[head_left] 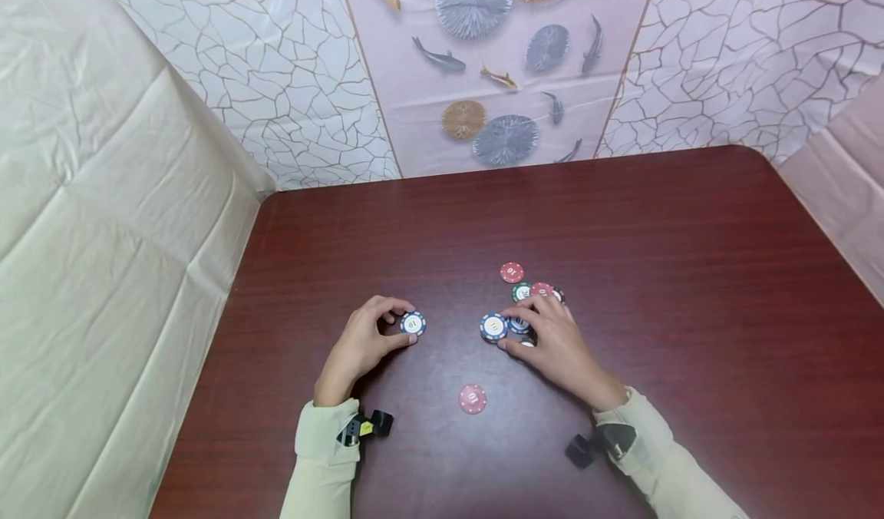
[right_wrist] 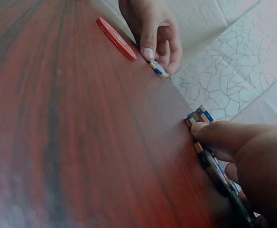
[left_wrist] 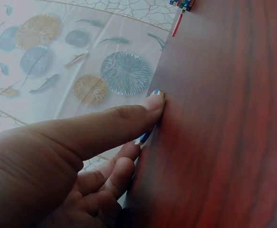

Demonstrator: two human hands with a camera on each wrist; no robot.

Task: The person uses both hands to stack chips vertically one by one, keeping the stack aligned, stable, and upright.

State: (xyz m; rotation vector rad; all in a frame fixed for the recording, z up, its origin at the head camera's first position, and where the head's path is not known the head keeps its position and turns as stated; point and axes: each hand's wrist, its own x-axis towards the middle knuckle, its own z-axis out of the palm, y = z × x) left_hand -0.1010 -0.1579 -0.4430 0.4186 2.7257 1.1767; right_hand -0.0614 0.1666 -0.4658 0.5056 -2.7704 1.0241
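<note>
Several printed cloths (head_left: pixel 507 81) hang around a dark red wooden table (head_left: pixel 400 235). Right hand (head_left: pixel 561 344), beyond and right of the lone red chip (head_left: pixel 473 398): thumb and fingers clamped on a short chip stack (head_left: pixel 493 326), blue-and-white on top. Left hand (head_left: pixel 364 340), beyond and left of that red chip: thumb and fingers pinching one blue-and-white chip (head_left: pixel 413 325). Other chips (head_left: pixel 522 292), some overlapping, lie beyond and right of it.
</note>
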